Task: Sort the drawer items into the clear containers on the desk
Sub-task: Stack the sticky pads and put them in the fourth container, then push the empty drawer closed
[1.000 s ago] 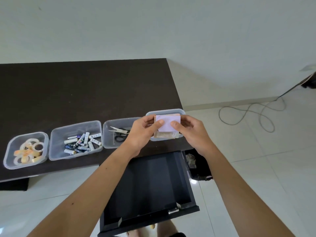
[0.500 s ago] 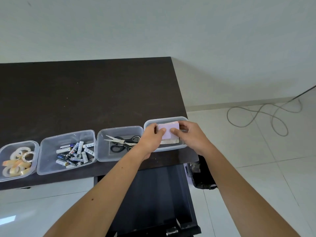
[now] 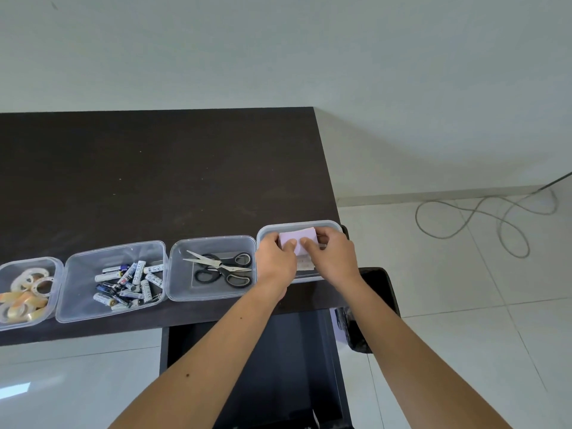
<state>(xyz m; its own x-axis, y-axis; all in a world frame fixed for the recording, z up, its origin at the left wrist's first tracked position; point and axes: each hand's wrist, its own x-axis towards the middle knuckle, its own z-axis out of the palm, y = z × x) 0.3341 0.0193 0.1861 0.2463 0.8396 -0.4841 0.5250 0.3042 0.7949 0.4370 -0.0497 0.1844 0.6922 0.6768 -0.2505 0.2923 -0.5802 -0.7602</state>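
Note:
A pale pink pad of sticky notes (image 3: 298, 237) lies inside the rightmost clear container (image 3: 298, 224) at the desk's right corner. My left hand (image 3: 275, 261) and my right hand (image 3: 332, 257) both pinch the pad from its two sides, thumbs on top. A beige pad (image 3: 305, 264) shows beneath the pink one between my hands. To the left stand three more clear containers: scissors (image 3: 223, 267), batteries (image 3: 130, 284) and tape rolls (image 3: 24, 292). The open dark drawer (image 3: 278, 366) is below the desk edge, and the part of it in view holds nothing.
The dark wooden desk (image 3: 154, 181) stretches back to a white wall. A black bin (image 3: 376, 305) stands on the tiled floor right of the drawer. A grey cable (image 3: 483, 218) loops on the floor at the far right.
Both hands lowered the pink pad from above the rightmost container down into it. The view tilted up, so less of the drawer shows.

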